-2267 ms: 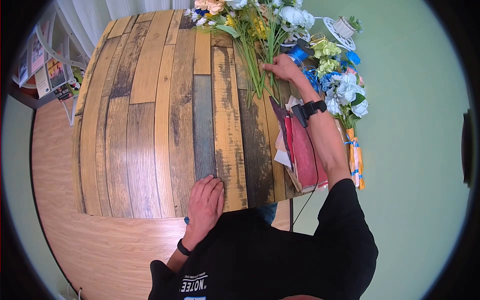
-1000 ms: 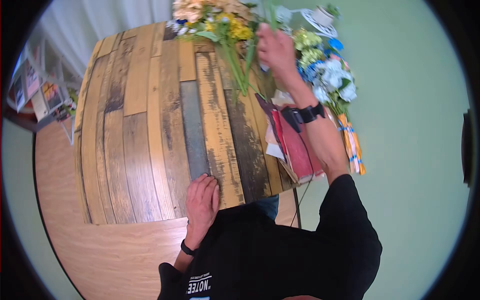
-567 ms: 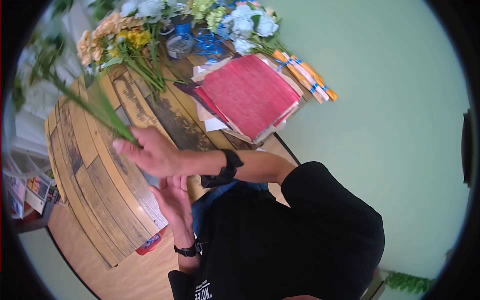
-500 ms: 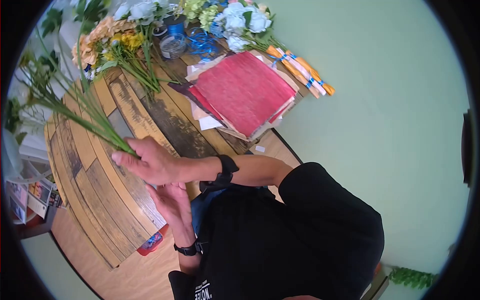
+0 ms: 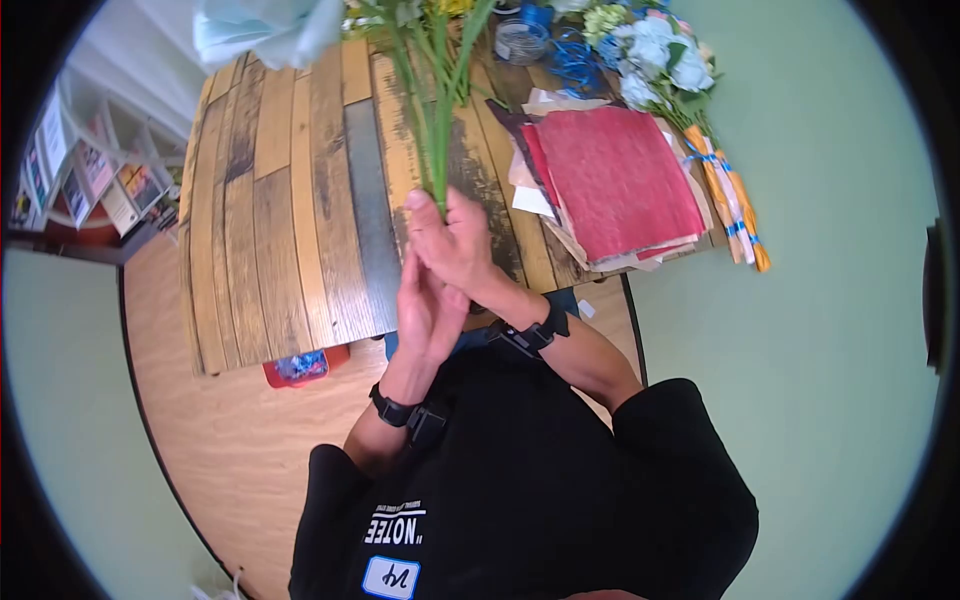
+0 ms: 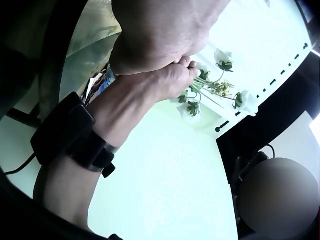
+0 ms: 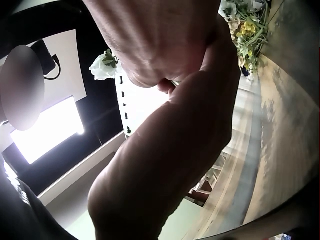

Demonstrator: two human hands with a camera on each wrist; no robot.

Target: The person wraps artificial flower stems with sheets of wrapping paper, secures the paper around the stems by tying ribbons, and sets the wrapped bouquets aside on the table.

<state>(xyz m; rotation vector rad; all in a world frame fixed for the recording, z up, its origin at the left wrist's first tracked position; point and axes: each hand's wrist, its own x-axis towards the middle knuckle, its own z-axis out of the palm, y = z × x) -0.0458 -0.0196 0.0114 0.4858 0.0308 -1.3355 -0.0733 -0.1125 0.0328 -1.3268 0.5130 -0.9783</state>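
My right hand (image 5: pixel 452 240) grips a bunch of long green flower stems (image 5: pixel 435 140) over the table, with its thumb pointing up along them. A large pale-blue bloom (image 5: pixel 265 30) looms close to the camera at the top of the head view. White roses (image 6: pixel 247 102) show beyond the hands in the left wrist view, and one white rose (image 7: pixel 104 65) in the right wrist view. My left hand (image 5: pixel 430 315) is palm up right below the right hand and meets its underside; its thumb is straight and its other fingers are partly hidden.
A stack of red and cream wrapping paper (image 5: pixel 620 185) lies on the wooden table (image 5: pixel 280 230). Behind are a clear container (image 5: pixel 522 42) and blue ribbon (image 5: pixel 575 62). Wrapped bouquets (image 5: pixel 735 205) lie at the right. A red bin (image 5: pixel 305 367) stands under the table edge.
My right hand has picked up flower stems from the back of the table and brought them close to me. My left hand has lifted off the table edge and turned palm up beneath it.
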